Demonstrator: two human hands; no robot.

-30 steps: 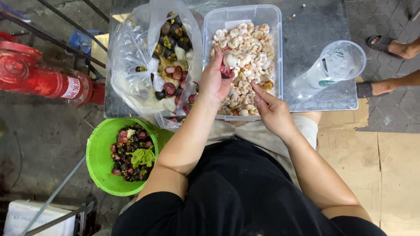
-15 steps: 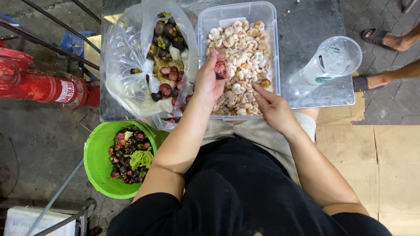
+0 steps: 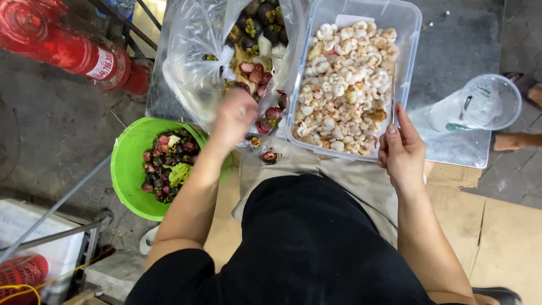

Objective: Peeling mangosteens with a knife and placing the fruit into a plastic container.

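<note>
Right hand [image 3: 402, 151] pinches a thin knife [image 3: 393, 93], blade upright over the clear tub [image 3: 414, 34] of white peeled fruit [image 3: 344, 85]. Left hand [image 3: 236, 116], blurred so its grip is unreadable, has left the tub and now sits at the plastic bag [image 3: 192, 62] of mangosteens [image 3: 259, 25]. Green bucket [image 3: 127, 169] of rinds below-left; plastic cup [image 3: 480, 104] at right; red hydrant [image 3: 68, 48] beyond.

counter [image 3: 457, 39]: dark grey, speckled, carrying the goods.
clear plastic tub [image 3: 411, 51]: sitting on the counter, holding pale peeled fruit.
plastic bag [image 3: 195, 56]: lying just beside the tub, holding dark purple fruit.
clear plastic cup [image 3: 480, 104]: lying tipped near the counter's right edge.
</note>
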